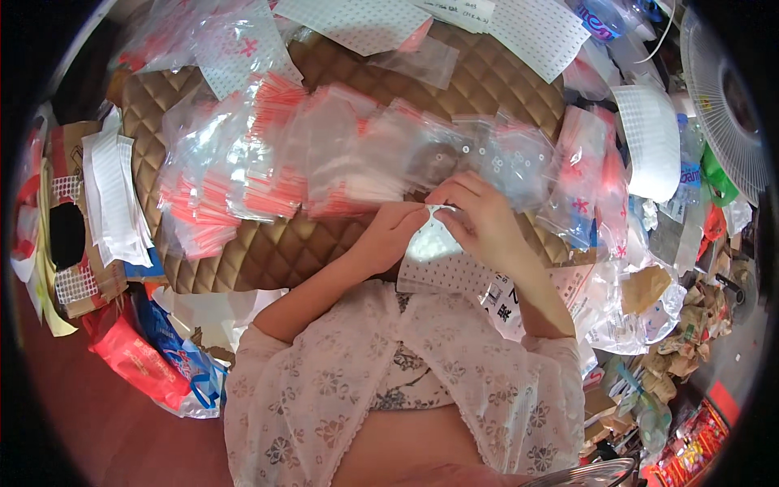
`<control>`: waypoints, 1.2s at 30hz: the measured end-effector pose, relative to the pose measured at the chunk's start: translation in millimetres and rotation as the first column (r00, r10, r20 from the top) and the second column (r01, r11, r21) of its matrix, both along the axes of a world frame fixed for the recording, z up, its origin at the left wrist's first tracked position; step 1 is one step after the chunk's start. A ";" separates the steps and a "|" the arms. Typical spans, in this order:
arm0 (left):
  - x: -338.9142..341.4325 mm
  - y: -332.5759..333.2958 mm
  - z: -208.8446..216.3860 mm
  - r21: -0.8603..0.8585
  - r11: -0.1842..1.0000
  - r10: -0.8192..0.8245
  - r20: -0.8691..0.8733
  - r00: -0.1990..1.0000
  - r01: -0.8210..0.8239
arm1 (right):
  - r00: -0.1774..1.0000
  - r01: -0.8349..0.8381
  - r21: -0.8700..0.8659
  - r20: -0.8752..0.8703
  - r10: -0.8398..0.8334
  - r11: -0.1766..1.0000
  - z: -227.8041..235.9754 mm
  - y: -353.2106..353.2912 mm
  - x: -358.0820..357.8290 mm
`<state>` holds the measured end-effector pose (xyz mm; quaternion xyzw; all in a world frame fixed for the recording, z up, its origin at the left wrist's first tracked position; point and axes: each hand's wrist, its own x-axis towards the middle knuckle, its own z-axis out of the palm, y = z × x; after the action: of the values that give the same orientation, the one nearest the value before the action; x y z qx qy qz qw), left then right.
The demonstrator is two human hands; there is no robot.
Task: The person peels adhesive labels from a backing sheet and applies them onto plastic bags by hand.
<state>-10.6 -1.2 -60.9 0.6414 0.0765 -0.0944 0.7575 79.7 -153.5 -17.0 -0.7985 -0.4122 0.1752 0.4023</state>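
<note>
My left hand [391,234] pinches the upper edge of a white sheet with rows of small dark marks [442,258]. From the other side my right hand [477,209] grips the same edge, fingers bent over it. The sheet bends at the top and hangs toward my lap. Just beyond my hands, clear zip bags with red strips [349,154] lie in overlapping rows. Near my right hand, several clear bags [515,158] show small white ring-shaped pieces on or in them. Whether a small piece sits between my fingertips is hidden.
Under the bags is a brown quilted surface [215,272]. More marked sheets [540,36] lie at its far side. White sheet stacks [120,191] stand at left. A fan [726,101], bottles [690,154] and crumpled packaging [673,341] crowd the right.
</note>
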 end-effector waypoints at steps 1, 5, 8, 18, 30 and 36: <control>-1.6 -0.7 -1.0 -0.019 1.000 0.015 -0.008 1.000 -0.015 | 0.999 0.008 -0.006 0.042 -0.008 1.000 -0.2 0.4 -1.8; -5.3 3.2 0.3 0.021 0.999 0.035 0.005 0.999 -0.035 | 0.982 0.052 0.016 0.181 -0.054 0.999 -3.1 4.7 -11.7; -8.0 7.5 -5.2 -0.030 0.999 -0.016 -0.042 0.999 0.015 | 0.971 0.060 0.038 0.228 -0.067 0.997 -3.9 8.7 -16.3; -6.7 18.5 0.2 0.130 0.989 -0.071 0.030 0.997 0.066 | 0.997 0.009 0.052 0.080 -0.013 0.999 -9.1 13.1 -4.9; 8.1 23.2 -2.9 0.807 0.538 -0.241 0.424 0.873 -0.244 | 0.953 0.231 -0.055 -0.187 -0.237 0.971 -26.4 23.9 41.3; 13.0 15.8 -31.3 0.840 0.496 -0.375 0.436 0.818 -0.220 | 0.986 0.164 -0.509 0.122 -0.118 0.845 -48.4 45.3 64.5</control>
<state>2.4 14.6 -92.3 0.9311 -0.1470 0.1165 0.3130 144.1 -108.2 -65.4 -0.9119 -0.3071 0.2150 0.1669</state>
